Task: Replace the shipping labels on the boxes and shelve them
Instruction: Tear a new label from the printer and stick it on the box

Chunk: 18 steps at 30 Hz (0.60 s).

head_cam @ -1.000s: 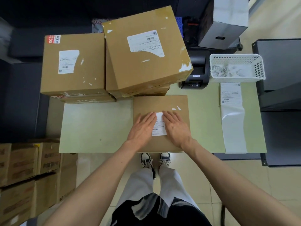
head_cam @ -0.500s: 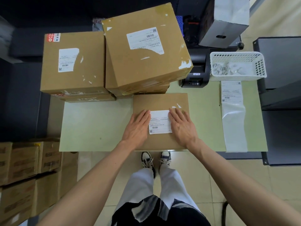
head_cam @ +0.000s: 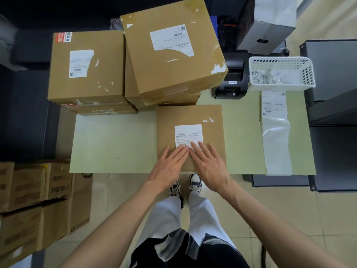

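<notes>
A flat brown box (head_cam: 210,117) lies on the pale green table (head_cam: 116,140) at its front edge. A white shipping label (head_cam: 188,133) is stuck on the box's top. My left hand (head_cam: 170,167) and my right hand (head_cam: 210,165) lie flat side by side on the box, fingers straight. Their fingertips press the label's near edge. Behind the box stand two stacks of brown boxes: a left stack (head_cam: 87,68) and a right stack (head_cam: 172,49), each top box with a torn white label.
A black label printer (head_cam: 231,80) sits at the back right, beside a white basket (head_cam: 280,74) of crumpled paper. A strip of label backing with one label (head_cam: 275,128) lies on the table's right side. Cardboard boxes (head_cam: 34,200) stand on the floor to the left.
Both hands slid from the label's left and right sides toward me and together; they now press its near edge, and most of the label shows.
</notes>
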Motion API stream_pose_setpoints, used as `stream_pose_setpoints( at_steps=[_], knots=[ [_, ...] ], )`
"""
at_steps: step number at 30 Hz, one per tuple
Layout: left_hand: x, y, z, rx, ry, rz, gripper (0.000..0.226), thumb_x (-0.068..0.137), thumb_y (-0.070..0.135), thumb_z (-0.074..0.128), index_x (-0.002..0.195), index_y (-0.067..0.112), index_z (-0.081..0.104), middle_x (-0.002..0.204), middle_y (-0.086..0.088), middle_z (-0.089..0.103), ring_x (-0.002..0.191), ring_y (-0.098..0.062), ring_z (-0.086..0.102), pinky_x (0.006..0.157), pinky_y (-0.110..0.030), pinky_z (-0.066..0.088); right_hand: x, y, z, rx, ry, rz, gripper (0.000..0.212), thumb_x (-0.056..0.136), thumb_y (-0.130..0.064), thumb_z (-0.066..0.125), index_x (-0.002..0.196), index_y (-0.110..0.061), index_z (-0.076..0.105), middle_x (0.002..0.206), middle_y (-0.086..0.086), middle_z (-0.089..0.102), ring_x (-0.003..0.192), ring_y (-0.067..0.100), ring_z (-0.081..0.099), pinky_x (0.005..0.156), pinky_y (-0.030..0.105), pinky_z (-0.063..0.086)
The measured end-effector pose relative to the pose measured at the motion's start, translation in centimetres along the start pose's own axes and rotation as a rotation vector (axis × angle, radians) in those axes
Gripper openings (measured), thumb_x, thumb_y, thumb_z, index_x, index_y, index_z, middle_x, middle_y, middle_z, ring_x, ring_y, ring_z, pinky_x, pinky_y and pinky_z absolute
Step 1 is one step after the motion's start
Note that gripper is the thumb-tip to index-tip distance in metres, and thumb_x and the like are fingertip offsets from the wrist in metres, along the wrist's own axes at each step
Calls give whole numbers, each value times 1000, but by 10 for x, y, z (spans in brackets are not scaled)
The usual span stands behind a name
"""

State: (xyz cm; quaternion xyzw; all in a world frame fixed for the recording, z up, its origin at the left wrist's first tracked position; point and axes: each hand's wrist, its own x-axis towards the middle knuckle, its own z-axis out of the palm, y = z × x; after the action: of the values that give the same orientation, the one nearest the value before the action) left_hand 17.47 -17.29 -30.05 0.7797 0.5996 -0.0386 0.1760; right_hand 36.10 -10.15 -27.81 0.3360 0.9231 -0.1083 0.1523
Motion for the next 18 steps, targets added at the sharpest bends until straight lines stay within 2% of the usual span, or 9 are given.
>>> stream_pose_setpoints(
  at_steps=[2, 6, 10, 14, 18],
  knots=[
    [1, 1, -1, 15, -16, -12, 72, 88, 5, 45, 158, 10, 26, 166, 0, 24, 153, -15, 19, 124, -50, 13, -1, -1, 2, -11, -1, 1, 63, 87, -18, 37, 150, -7, 36, 159, 11, 28, 145, 32, 28, 115, 53, 29],
    [-7, -7, 0, 21, -10, -35, 73, 87, 3, 57, 156, 9, 33, 164, -2, 27, 151, -17, 26, 121, -53, 26, -10, 13, 4, -42, 9, 2, 64, 87, -13, 21, 149, -6, 36, 159, 12, 26, 146, 34, 27, 117, 54, 23],
    [-17, -12, 2, 41, -16, -68, 74, 85, 3, 60, 154, 7, 35, 164, -3, 29, 151, -18, 28, 119, -54, 30, -24, 24, 9, -54, 10, 13, 63, 88, -11, 24, 149, -5, 35, 159, 10, 27, 145, 34, 29, 116, 54, 25],
    [-17, -10, 1, 51, -40, -97, 74, 87, 3, 52, 157, 10, 30, 166, -1, 23, 153, -17, 22, 121, -55, 24, -23, 22, 8, -56, -26, 32, 64, 87, -10, 34, 150, -5, 33, 160, 9, 25, 146, 33, 26, 115, 55, 28],
    [-18, -13, -1, 60, -6, -103, 64, 90, 9, 36, 154, 8, 36, 163, -3, 32, 151, -19, 27, 121, -52, 23, -24, 19, 4, -37, -28, 63, 66, 85, -13, 20, 149, -5, 36, 159, 8, 28, 146, 32, 26, 115, 55, 26]
  ],
)
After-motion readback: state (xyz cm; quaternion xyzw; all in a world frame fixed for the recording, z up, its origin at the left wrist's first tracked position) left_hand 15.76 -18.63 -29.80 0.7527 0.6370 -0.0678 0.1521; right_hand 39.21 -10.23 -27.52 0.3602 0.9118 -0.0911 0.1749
